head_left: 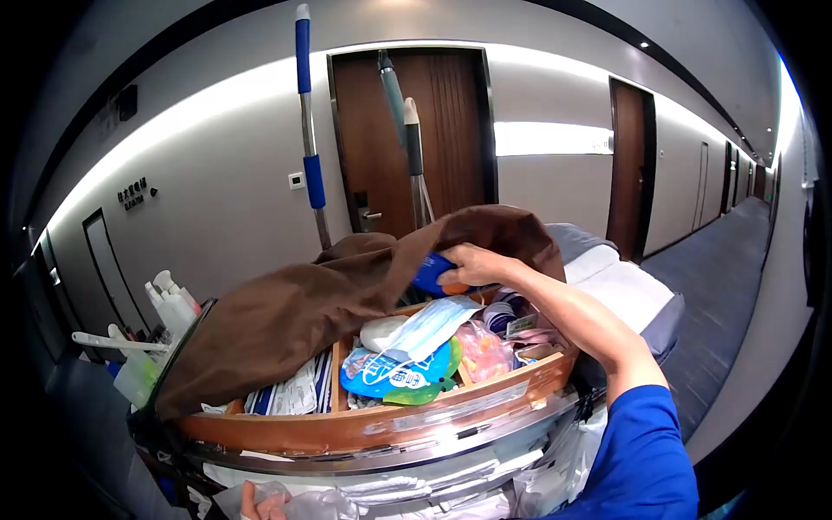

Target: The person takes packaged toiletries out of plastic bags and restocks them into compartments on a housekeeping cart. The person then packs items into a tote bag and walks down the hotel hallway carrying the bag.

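Note:
My right hand [473, 265] reaches under the lifted edge of a brown cloth cover [286, 316], its fingers closed on a blue packet [428, 276] whose far end the cloth hides. Below it is a wooden compartment tray [347, 433] on a cart. In its middle section lie a light blue face mask [431, 328] and a bright blue and green packet [403, 377]. Beside them are a pink plastic bag [485, 351] and small purple-topped items [500, 317]. My left hand [264, 503], partly cut off at the bottom edge, has its fingers curled on a translucent plastic bag [321, 504].
White folded towels [615, 286] lie on the cart's right side, and more white linen [390, 488] sits below the tray. Spray bottles and a brush [117, 342] stand at the left. Blue and grey poles [313, 182] rise behind, before a brown door [451, 147]. The carpeted corridor [711, 260] runs right.

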The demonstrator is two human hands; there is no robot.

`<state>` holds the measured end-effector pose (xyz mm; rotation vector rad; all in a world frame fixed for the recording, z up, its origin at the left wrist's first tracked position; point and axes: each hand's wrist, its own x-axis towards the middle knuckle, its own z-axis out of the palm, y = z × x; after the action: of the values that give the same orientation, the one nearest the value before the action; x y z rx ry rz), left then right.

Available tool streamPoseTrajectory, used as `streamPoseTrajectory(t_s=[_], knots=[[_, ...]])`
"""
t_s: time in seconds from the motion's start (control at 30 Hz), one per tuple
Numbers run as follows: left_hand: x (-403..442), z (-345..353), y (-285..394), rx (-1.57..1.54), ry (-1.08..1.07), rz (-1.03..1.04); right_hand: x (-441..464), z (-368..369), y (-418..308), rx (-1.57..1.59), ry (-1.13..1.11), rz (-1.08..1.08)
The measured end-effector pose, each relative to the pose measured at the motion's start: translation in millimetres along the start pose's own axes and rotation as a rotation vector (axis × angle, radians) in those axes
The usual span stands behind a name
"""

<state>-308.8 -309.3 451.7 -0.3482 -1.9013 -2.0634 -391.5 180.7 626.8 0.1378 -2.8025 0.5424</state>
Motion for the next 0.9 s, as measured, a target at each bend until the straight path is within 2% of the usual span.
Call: streamPoseTrajectory(t_s=[0.03,0.13,0.2,0.23,0.3,0.33,0.43,0.5,0.53,0.57,0.63,0.67,0.7,0.73,0.77,0.8,0.87,0.9], knots=[[0.3,-6.7,-2.5,0.009,-0.008,0.014,0.8,-1.3,1.7,-0.135,-0.014,-0.007],[0.3,-13.8,-4.2,0.021,-0.008,0.03,-7.2,-5.5,3.1,-0.221,-0.054,0.085],[-0.4,-13.5,-4.4,0.024,0.0,0.04,-8.7,-10.0,0.2,-0.342,-0.146,0.264],[-1.2,-13.0,-5.1,0.023,0.005,0.036,-6.6,-10.0,9.6,-0.341,-0.147,0.257],[-4.7,-11.5,-5.6,0.028,0.018,0.027,0.3,-5.3,33.0,-0.501,-0.067,0.09],[-6.6,-10.3,-4.6,0.043,0.004,0.039,-9.5,-15.6,-1.7,-0.516,-0.205,0.269],[-16.1,-1.6,5.7,0.014,0.062,0.02,-11.6,-15.9,-11.4,-0.557,-0.316,0.242],[-25.7,-3.0,9.6,0.014,0.056,-0.011,-13.8,-26.2,-22.0,-0.401,-0.252,0.254],[-29.4,-1.2,17.7,0.06,0.073,-0.051,-11.5,-22.5,-2.3,-0.402,-0.114,0.148],[-32.8,0.6,17.1,0.074,0.119,-0.058,-10.0,-18.4,1.0,-0.378,-0.149,0.257],[-38.2,-0.3,7.2,-0.048,0.153,0.062,-9.0,0.9,7.2,-0.494,-0.132,0.176],[-43.0,0.6,19.3,-0.035,0.172,-0.012,-9.6,13.9,18.9,-0.639,-0.104,0.044],[-44.3,4.5,32.7,-0.028,0.191,-0.088,-6.6,1.5,-15.8,-0.525,-0.274,0.345],[-47.3,5.9,35.8,-0.089,0.205,-0.062,-5.3,-9.5,-40.3,-0.624,-0.393,0.49],[-50.5,4.9,37.2,-0.146,0.22,-0.039,6.5,-6.3,5.8,-0.454,-0.281,0.438],[-52.0,4.0,40.2,-0.196,0.229,-0.051,0.2,-11.9,16.4,-0.617,-0.106,-0.063],[-60.1,-1.8,39.0,-0.33,0.241,-0.046,-27.5,-33.7,-71.5,-0.727,-0.199,-0.068],[-65.7,-6.0,37.4,-0.411,0.234,-0.021,-44.9,-38.0,-95.0,-0.656,-0.181,-0.195]])
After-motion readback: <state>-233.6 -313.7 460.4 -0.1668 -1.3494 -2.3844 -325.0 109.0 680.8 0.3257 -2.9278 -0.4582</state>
